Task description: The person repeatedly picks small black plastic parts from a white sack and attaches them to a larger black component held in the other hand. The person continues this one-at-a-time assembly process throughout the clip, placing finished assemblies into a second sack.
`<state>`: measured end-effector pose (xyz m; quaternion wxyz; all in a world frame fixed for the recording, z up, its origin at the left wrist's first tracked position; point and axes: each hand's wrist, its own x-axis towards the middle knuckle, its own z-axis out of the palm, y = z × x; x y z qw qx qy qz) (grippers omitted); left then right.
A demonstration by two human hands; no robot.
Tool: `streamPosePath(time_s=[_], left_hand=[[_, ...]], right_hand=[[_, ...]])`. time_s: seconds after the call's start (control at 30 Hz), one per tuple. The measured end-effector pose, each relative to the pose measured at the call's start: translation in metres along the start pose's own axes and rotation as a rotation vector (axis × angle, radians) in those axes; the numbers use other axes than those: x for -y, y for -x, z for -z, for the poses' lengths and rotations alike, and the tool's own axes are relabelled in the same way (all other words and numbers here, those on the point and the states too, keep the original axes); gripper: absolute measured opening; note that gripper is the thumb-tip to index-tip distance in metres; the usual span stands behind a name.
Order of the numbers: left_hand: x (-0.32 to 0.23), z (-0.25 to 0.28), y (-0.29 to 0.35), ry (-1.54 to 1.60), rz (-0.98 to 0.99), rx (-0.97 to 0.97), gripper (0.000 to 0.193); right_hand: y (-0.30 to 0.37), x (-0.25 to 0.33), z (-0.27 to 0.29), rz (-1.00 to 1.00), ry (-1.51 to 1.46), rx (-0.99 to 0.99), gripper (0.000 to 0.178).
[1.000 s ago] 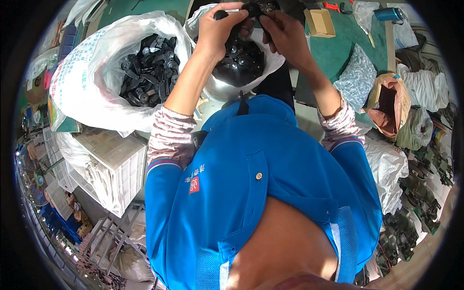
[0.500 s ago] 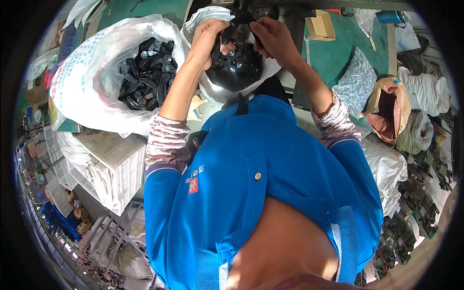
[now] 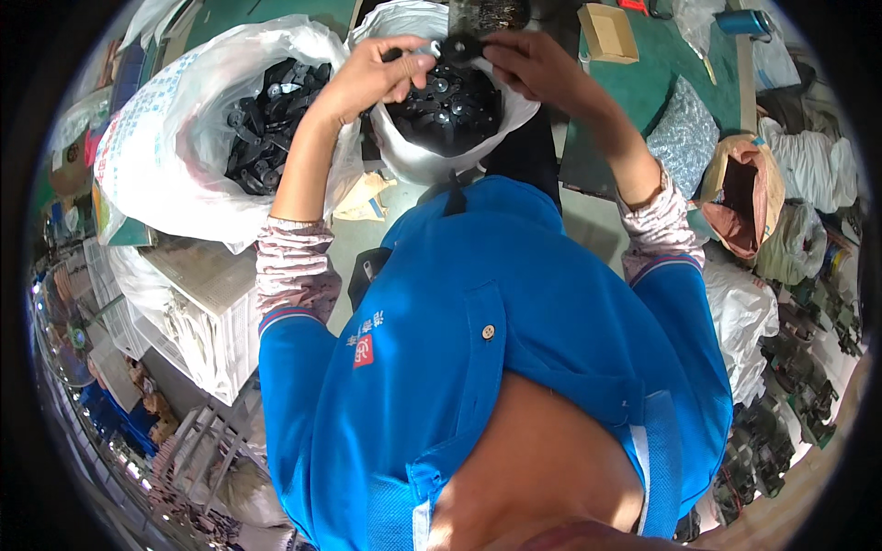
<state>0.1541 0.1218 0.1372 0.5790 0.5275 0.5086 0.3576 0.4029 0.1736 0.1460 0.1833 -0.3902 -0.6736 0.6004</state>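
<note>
My right hand (image 3: 533, 62) pinches a black plastic part (image 3: 461, 48) with a round end, held above a white container (image 3: 404, 156) of similar black parts. To its left, my left hand (image 3: 390, 72) is closed, with a small light-coloured piece (image 3: 435, 47) at its fingertips, close to the round end. A dark piece (image 3: 392, 54) also shows against the left fingers; its full shape is hidden. Loose black parts (image 3: 445, 110) fill the container below both hands.
On the left stands a large white plastic sack (image 3: 156, 156) holding more black parts (image 3: 276, 124). An open cardboard box (image 3: 608, 35), a bubble-wrap bag (image 3: 683, 133) and a brown paper sack (image 3: 742, 197) lie to the right. White crates (image 3: 216, 312) are at the lower left.
My left hand has moved left and down, and its fingers have shifted to a small light piece. My right hand has moved slightly right, still with a black part.
</note>
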Motion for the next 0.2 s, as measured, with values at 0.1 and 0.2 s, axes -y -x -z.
streamPosePath(time_s=[0.1,0.2], left_hand=[[0.024,-0.017,0.014,0.204,0.161,-0.010,0.020],[0.060,-0.044,0.020,0.421,0.182,-0.188,0.038]], right_hand=[[0.005,-0.025,-0.028,-0.138,-0.312,-0.050,0.024],[-0.011,-0.061,-0.055,-0.124,-0.412,-0.218,0.022]])
